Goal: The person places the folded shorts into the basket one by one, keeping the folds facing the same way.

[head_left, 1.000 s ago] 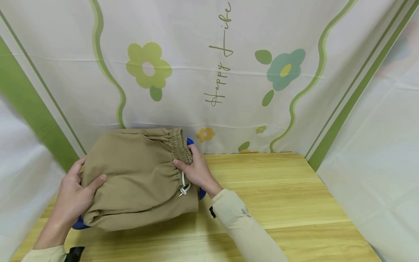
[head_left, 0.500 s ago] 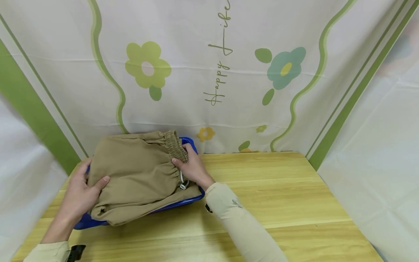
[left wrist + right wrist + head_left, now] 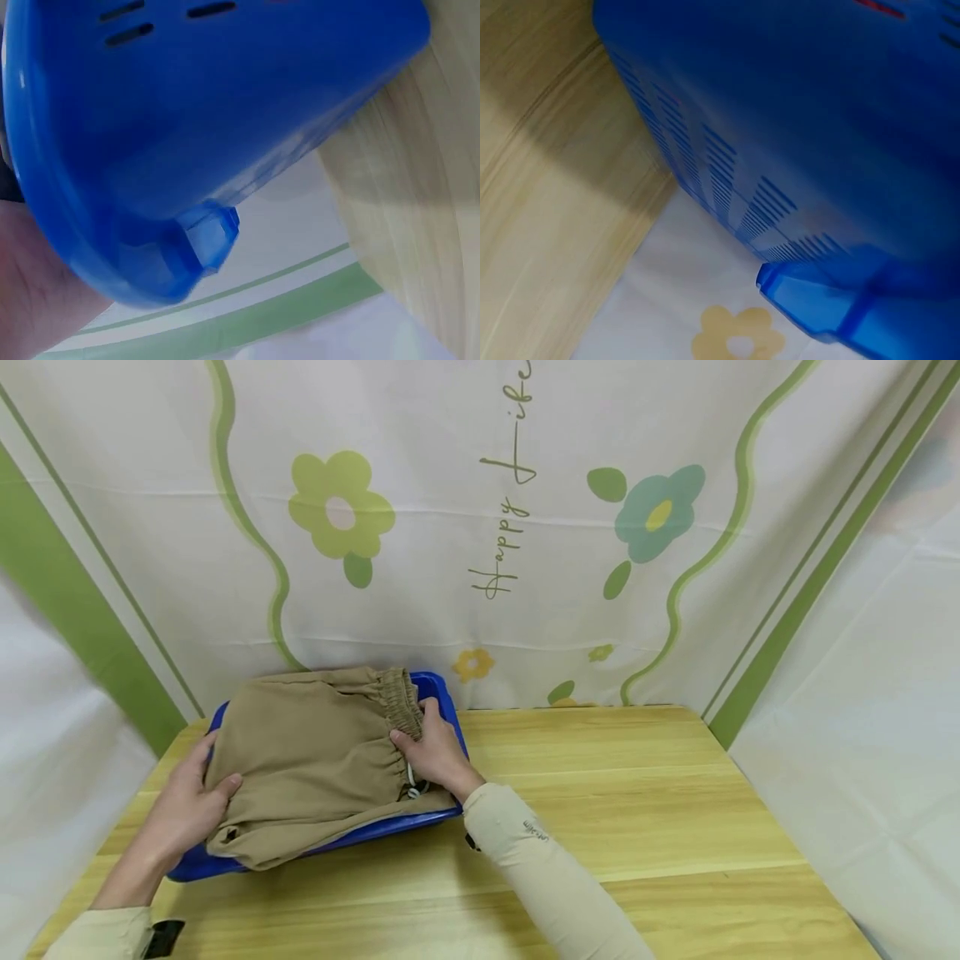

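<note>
Folded khaki trousers (image 3: 315,743) lie in a blue plastic basket (image 3: 360,835) at the left of the table, in the head view. Their gathered elastic waistband and white drawstring (image 3: 414,785) are at the right end. My left hand (image 3: 187,802) grips the left end, thumb on top and the other fingers partly hidden at the side. At the waistband my right hand (image 3: 435,750) pinches the cloth, thumb uppermost. The left wrist view has the slotted basket wall (image 3: 225,97) and a bit of the hand; the right wrist view has the other slotted wall (image 3: 780,150).
The wooden table (image 3: 637,827) stretches to the right of the basket. Behind it hangs a white curtain (image 3: 450,527) with flowers and lettering, and more white cloth (image 3: 862,735) hangs at the right side.
Both hands have lowered the trousers into the basket. More of the blue rim now shows around the cloth, and the right hand has shifted slightly left.
</note>
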`<state>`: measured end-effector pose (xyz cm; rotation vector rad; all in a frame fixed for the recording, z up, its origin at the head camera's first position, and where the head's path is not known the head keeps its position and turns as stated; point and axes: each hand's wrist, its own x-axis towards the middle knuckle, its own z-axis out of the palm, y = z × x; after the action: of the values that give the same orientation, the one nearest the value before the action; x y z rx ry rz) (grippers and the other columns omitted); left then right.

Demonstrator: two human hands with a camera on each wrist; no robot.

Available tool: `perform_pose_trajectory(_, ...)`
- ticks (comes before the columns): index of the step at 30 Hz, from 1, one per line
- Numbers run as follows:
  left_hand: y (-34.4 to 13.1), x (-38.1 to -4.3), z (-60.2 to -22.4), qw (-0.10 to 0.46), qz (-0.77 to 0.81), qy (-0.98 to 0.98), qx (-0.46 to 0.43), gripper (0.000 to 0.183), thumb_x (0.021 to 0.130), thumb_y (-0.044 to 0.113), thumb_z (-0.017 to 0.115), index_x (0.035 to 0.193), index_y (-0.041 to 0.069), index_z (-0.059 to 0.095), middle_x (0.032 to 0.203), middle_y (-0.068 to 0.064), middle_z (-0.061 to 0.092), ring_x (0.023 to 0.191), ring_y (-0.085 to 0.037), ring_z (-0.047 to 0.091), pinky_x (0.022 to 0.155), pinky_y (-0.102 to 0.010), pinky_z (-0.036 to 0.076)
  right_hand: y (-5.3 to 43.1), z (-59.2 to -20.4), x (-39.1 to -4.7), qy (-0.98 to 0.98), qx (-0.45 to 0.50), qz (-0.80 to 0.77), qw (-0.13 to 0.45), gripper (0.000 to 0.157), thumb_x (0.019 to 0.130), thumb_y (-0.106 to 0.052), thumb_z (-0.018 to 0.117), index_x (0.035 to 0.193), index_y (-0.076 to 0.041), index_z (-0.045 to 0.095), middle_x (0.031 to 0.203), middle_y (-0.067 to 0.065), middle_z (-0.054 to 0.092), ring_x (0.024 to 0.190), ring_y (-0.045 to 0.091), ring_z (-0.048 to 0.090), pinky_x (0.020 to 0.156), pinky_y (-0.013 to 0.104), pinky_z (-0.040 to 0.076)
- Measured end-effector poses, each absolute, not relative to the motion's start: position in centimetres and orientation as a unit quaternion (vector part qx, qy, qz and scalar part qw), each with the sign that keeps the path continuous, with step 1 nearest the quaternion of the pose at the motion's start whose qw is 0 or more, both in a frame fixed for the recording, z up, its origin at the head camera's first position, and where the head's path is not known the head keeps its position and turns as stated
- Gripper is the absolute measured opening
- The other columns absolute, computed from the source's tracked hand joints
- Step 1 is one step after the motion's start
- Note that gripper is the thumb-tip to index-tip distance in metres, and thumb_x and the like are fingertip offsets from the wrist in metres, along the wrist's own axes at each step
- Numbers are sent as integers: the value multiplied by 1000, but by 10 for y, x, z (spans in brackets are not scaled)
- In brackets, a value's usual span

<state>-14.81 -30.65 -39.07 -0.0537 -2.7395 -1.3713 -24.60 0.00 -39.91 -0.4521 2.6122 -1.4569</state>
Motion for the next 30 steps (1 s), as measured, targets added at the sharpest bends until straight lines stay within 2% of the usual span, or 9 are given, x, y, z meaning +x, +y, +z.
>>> perform_pose_trajectory(2,-308,-149,-391,26,-433,-901,-16,71,109,11,41,161,-1,-5,158,-43,4,138,-67,12,105,-78,18,-1,-401,-246,862,-144,-482,64,64,104,-30,61,153,-6,28,132,25,58,94,28,64,71,40,49)
perform_pose_trajectory(4,-309,-150,-391,18,-410,-912,-16,73,107,10,45,161,-2,-4,156,-44,8,136,-67,15,103,-78,22,-3,-404,-245,863,-137,-482,66,64,104,-29,61,153,-5,28,136,26,56,98,30,64,71,41,49)
perform_pose_trajectory(9,-308,-154,-390,0,-344,-939,-15,82,102,7,55,158,-8,-2,150,-49,17,128,-70,26,97,-77,31,-7,-410,-245,872,-120,-471,55,67,103,-29,61,154,-3,27,147,26,47,130,38,52,95,50,50)
perform_pose_trajectory(14,-308,-157,-388,-21,-308,-951,-28,90,101,13,61,155,-13,-7,148,-51,15,127,-70,26,97,-77,32,-11,-411,-244,880,-111,-459,44,73,103,-26,62,158,0,21,157,25,32,139,43,41,106,55,42)
perform_pose_trajectory(16,-308,-158,-389,-24,-296,-954,-41,93,100,12,62,154,-15,-8,148,-52,15,126,-71,27,97,-76,33,-12,-412,-244,885,-111,-451,35,76,102,-25,62,159,-1,18,159,26,26,135,46,43,104,55,44)
perform_pose_trajectory(20,-306,-160,-391,-22,-269,-961,-57,99,96,10,66,153,-16,-12,143,-55,20,120,-71,35,92,-73,40,-13,-414,-242,891,-120,-436,21,82,101,-19,65,162,-6,11,157,27,21,105,42,60,82,48,53)
perform_pose_trajectory(22,-305,-160,-392,-23,-259,-964,-59,102,95,9,67,152,-16,-13,141,-55,22,118,-71,38,89,-72,42,-14,-415,-242,897,-135,-420,16,81,101,-16,65,162,-7,14,156,27,21,99,39,61,77,44,53)
perform_pose_trajectory(27,-305,-159,-393,-31,-256,-964,-62,105,96,12,68,152,-13,-17,142,-55,20,119,-71,38,90,-71,43,-15,-416,-241,915,-170,-367,5,63,101,-15,63,156,-5,35,157,26,22,133,40,45,100,47,48)
perform_pose_trajectory(30,-304,-157,-392,-39,-258,-963,-66,105,99,17,66,151,-14,-19,141,-56,20,111,-66,50,84,-64,48,-14,-416,-239,922,-183,-340,-6,58,100,-16,64,152,-4,43,158,25,24,142,40,35,106,50,44)
